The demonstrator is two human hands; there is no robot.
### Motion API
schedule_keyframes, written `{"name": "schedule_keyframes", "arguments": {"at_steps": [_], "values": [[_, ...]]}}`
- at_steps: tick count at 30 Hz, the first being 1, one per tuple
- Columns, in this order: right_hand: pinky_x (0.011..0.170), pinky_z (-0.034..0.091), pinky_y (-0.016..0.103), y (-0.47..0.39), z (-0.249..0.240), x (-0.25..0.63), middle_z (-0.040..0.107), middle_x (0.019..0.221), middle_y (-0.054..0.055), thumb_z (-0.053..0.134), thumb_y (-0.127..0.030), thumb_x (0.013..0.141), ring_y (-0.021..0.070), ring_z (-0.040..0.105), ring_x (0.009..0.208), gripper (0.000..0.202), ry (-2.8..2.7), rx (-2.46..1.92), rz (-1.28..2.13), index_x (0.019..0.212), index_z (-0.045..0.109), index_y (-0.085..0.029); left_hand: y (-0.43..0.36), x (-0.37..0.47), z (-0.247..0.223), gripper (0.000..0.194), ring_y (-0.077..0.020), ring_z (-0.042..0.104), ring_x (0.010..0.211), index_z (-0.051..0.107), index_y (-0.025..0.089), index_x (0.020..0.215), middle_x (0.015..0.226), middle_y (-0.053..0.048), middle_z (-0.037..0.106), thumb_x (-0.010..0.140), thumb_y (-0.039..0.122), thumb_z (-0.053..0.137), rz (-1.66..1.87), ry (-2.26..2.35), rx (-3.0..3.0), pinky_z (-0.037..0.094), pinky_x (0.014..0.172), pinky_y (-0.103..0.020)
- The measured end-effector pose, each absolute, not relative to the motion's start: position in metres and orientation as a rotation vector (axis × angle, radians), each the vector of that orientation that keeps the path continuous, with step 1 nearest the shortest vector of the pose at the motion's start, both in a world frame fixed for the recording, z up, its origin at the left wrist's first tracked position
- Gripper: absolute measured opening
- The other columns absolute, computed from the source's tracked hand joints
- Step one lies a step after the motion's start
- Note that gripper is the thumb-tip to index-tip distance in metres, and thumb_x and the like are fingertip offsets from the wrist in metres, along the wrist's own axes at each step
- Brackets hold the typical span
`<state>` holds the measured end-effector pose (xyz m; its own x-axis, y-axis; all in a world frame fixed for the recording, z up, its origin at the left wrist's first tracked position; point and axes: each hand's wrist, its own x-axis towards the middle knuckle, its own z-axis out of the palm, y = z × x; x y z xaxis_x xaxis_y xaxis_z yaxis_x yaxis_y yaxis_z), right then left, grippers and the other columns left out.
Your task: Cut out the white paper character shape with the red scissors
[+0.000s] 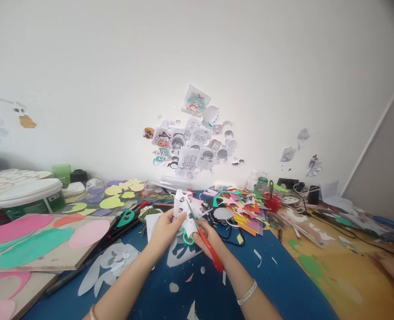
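Note:
A white sheet of paper (181,201) with several cut holes is held up near the middle of the view. My left hand (167,226) pinches its lower left part, thumb on top. In my right hand (209,238) is a pair of red-handled scissors (211,252), handles toward me and blades pointing up and left against the paper. Just below my hands lies another cut-out white sheet (180,257) on the blue mat (250,289). A green ring-shaped handle (188,238) shows between my hands.
Pink and green paper shapes (33,246) lie on a board at the left, beside a white-lidded tub (26,192). A colourful paper pile (247,211) sits behind at the right, near a red cup (273,202). Another person's hand (392,266) is at the far right.

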<state>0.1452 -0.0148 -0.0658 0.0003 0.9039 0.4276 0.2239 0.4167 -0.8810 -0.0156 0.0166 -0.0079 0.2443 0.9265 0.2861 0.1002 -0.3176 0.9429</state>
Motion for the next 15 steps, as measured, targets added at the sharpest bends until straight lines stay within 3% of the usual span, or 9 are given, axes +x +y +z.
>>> {"name": "schedule_keyframes", "arguments": {"at_steps": [8,15], "values": [[0.047,0.035,0.022,-0.0184,-0.0629,0.1405,0.049,0.064,-0.001,0.058,-0.057,0.076,0.0107,0.042,0.053,0.049,-1.538,-0.970,0.841,0.102,0.059,-0.015,0.0153,-0.0141,-0.0082,0.038,-0.0245,0.062,0.077,0.064,0.015,0.085,0.082,-0.007,0.070,0.071,0.050,0.057,1.184,0.900,1.596,0.047,0.066,-0.031],[0.043,0.031,0.021,-0.0239,-0.0569,0.1366,0.043,0.059,-0.004,0.060,-0.057,0.076,0.0085,0.037,0.047,0.050,-1.522,-0.952,0.893,0.102,0.059,-0.015,0.0128,-0.0127,-0.0088,0.037,-0.0185,0.059,0.065,0.064,0.014,0.080,0.073,-0.004,0.067,0.069,0.049,0.061,1.205,0.888,1.498,0.043,0.059,-0.026]]}}
